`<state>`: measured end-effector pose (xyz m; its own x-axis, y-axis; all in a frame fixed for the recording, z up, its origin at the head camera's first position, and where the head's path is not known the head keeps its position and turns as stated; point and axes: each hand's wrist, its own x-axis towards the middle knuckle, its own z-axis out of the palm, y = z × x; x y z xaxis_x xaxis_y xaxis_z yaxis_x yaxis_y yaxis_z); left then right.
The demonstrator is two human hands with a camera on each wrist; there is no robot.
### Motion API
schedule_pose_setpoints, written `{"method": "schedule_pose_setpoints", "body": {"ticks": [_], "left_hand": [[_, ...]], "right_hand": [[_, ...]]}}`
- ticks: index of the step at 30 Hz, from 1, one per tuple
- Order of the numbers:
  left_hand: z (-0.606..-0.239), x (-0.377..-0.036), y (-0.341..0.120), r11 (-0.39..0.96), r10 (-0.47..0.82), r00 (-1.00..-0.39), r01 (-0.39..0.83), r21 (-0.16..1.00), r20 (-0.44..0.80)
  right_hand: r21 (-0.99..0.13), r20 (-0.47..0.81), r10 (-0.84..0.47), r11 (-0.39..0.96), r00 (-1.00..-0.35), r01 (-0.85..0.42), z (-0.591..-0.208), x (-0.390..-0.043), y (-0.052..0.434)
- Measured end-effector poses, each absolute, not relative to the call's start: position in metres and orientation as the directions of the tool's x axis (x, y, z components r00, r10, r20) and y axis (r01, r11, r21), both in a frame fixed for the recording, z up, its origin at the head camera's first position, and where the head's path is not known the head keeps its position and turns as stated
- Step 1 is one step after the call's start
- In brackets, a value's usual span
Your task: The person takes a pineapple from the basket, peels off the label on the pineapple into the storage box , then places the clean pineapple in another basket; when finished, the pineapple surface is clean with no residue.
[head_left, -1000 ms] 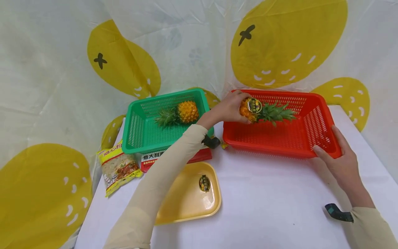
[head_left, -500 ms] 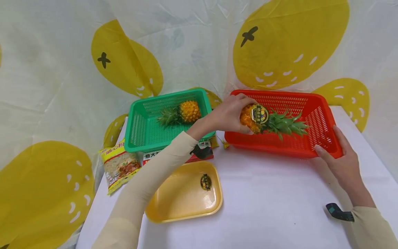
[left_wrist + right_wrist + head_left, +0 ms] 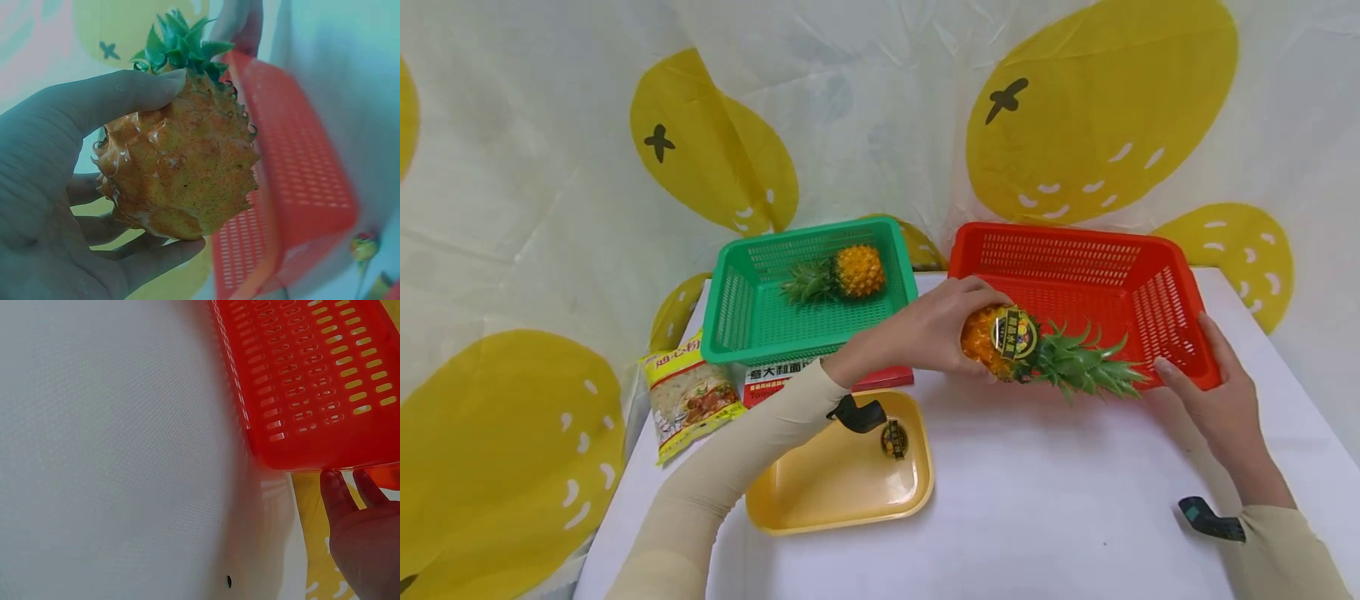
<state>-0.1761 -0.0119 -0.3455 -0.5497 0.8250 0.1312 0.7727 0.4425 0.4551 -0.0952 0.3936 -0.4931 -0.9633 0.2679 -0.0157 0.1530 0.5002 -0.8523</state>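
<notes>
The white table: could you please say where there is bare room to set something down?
Free: the table in front of the red basket, between the yellow tray and the right hand. Crowded: the left, where macaroni packet, pasta box, tray and green basket cluster.

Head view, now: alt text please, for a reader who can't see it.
A person's left hand grips a pineapple, leaves pointing right, at the near side of a red basket; the right hand holds that basket's near right corner. To the left, a second pineapple lies in a green basket, and a yellow tray sits on the table.
</notes>
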Motion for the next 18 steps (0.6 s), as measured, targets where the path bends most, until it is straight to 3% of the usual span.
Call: {"method": "schedule_pose_setpoints", "body": {"ticks": [18], "left_hand": [[-0.384,-0.143,-0.023,0.436,0.838,-0.543,0.727,0.531,0.056]], "right_hand": [[-0.853,-0.017,0.263,0.5,-0.965,0.151,-0.494,-0.094,0.392]]}}
